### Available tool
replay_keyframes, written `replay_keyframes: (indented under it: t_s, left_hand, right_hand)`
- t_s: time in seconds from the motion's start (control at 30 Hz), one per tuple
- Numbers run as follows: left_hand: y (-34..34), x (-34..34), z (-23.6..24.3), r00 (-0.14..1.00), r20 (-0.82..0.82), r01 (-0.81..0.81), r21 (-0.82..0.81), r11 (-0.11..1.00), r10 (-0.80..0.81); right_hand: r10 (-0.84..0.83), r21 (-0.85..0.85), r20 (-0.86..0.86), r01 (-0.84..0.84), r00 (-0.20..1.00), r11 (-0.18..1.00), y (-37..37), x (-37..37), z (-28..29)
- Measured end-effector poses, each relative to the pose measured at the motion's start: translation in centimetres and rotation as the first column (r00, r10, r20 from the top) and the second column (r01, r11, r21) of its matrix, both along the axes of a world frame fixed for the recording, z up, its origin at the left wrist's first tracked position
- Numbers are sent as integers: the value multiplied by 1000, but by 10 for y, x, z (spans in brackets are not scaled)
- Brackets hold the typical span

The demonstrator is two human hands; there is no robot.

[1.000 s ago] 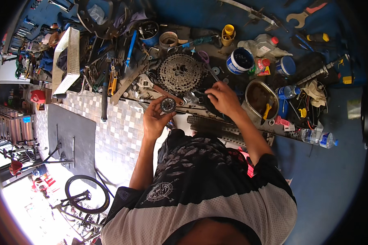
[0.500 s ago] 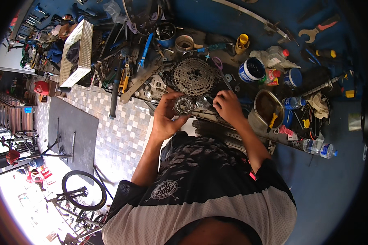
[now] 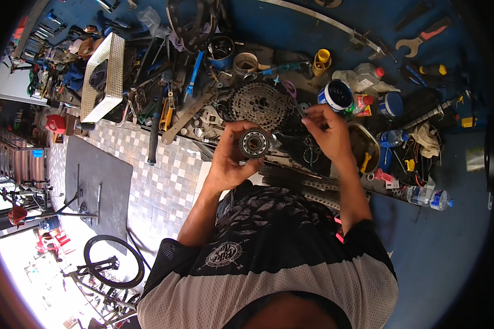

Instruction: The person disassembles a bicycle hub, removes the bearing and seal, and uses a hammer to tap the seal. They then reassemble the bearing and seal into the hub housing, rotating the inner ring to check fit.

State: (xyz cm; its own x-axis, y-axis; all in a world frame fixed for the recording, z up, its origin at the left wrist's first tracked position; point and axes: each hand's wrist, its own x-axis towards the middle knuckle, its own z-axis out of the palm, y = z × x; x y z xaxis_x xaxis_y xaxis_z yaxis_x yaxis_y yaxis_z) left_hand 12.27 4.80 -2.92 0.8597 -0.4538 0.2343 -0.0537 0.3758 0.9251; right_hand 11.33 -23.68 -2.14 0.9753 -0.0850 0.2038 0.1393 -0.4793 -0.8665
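My left hand [image 3: 231, 159] grips a round metal hub part with a ring of bearing balls [image 3: 254, 143], its open face turned up toward me. Over the bench to the right, my right hand [image 3: 329, 131] has its thumb and fingertips drawn together at the end of a thin metal tool [image 3: 300, 108]. Whether they hold it is too small to tell. Beside that tool lies a pink loop handle [image 3: 290, 88]. Just beyond the hub part, a large bicycle cassette [image 3: 258, 104] lies flat on the cluttered bench. A dark pair of scissors [image 3: 312, 153] lies below my right hand.
A blue-and-white tub of dark grease [image 3: 335, 95], a yellow cup [image 3: 321, 62] and a metal pan [image 3: 363, 143] stand to the right. Wrenches and an adjustable wrench [image 3: 209, 117] crowd the left, near a white perforated basket [image 3: 104, 77]. Bottles [image 3: 431, 198] lie at the right edge.
My right hand has moved up and to the right, from near the bench edge to the thin tool. My left hand has shifted slightly right with the hub part.
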Motion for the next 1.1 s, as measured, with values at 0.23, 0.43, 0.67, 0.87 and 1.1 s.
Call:
replay_keyframes:
  t_s: [0.23, 0.43, 0.67, 0.87, 1.1]
  left_hand:
    - [2, -9, 1, 999, -22, -39, 62, 997, 40]
    - [5, -12, 15, 997, -67, 32, 59, 998, -28]
    - [1, -18, 17, 996, -76, 44, 47, 998, -41]
    - [1, -20, 25, 996, -67, 56, 41, 998, -53]
    - [3, -22, 32, 987, -110, 117, -20, 993, -118]
  right_hand:
    - [-1, 19, 41, 0, 999, 1000, -1, 0, 10]
    - [11, 39, 49, -13, 999, 999, 1, -4, 25]
    - [0, 104, 67, -7, 998, 995, 5, -8, 36]
    - [-19, 195, 116, -4, 993, 981, 10, -10, 42]
    - [60, 179, 166, -90, 984, 980, 12, -10, 62]
